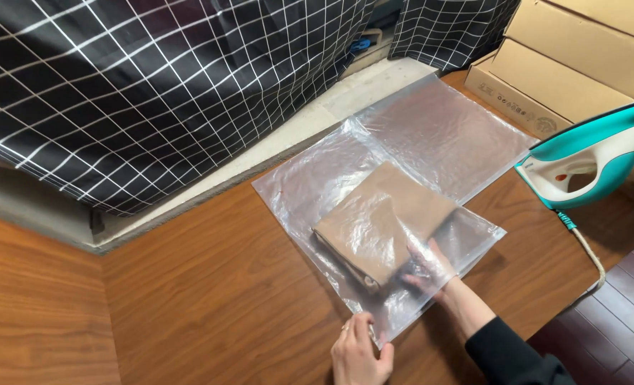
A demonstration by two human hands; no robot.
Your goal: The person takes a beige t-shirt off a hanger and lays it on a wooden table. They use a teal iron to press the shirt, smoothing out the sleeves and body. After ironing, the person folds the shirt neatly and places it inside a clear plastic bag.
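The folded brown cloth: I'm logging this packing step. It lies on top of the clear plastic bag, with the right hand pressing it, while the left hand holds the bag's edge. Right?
Not quite. The head view shows the folded brown cloth inside the clear plastic bag, not on top. The right hand is in the bag too, against the cloth; the left hand holds the bag's edge.

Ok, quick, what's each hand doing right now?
Left hand: closed, pinching the open edge of the clear plastic bag.
Right hand: open, inside the bag, fingers flat against the folded brown cloth.
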